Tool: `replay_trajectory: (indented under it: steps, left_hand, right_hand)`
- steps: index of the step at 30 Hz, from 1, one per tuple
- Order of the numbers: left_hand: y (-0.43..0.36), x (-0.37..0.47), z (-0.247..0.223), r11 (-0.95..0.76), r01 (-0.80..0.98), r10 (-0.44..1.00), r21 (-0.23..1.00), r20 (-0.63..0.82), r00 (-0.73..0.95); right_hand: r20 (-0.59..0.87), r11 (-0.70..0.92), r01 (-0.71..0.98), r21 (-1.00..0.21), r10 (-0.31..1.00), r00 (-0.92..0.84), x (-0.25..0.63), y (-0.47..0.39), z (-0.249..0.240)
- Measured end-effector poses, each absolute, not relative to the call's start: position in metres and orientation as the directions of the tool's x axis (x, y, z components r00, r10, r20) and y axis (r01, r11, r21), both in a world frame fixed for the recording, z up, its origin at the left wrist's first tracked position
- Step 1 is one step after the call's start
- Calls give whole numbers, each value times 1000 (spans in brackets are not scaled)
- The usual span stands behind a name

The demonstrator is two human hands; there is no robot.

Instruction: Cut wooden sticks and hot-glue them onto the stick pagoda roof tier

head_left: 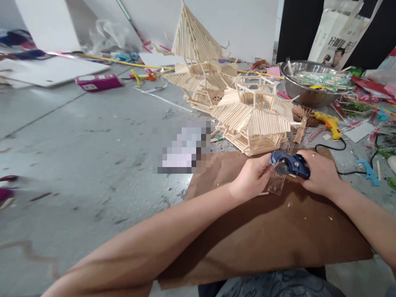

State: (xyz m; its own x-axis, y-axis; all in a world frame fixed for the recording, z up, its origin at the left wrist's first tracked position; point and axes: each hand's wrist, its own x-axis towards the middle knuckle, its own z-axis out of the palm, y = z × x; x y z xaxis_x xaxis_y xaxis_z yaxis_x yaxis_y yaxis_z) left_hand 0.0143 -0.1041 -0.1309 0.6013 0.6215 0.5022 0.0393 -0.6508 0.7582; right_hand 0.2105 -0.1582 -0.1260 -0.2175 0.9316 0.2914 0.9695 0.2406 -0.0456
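our two hands, right fingers [313, 161] clamped on one blue cutter [292, 165], left fingers [258, 170] bunched at its tip, two stick models [254, 119], one steel bowl [312, 91] holding wrapped sticks [324, 79]

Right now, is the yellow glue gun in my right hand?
No, your right hand holds a blue tool; the yellow glue gun lies beyond it.

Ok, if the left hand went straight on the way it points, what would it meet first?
Most likely the blue hand tool held by the right hand. The left hand looks right beside its head, though one view leaves the depth gap unclear.
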Motion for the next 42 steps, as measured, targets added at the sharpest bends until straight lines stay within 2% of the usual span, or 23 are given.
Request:
replay_trajectory:
  steps: [17,25,31,42]
  left_hand:
    - [-105,14,-133,-659,12,613,752,527,589]
    - [-105,14,-130,-672,16,606,740,538,586]
    - [-104,15,-130,-639,12,626,769,510,590]
    - [-104,15,-132,-620,17,630,784,485,607]
  right_hand:
    - [295,244,970,-6,927,-232,208,-159,-129]
    - [221,167,986,23,961,-168,208,-161,-126]
    - [319,267,962,51,909,-269,210,-158,-123]
    - [300,300,953,44,906,-299,212,-157,-127]
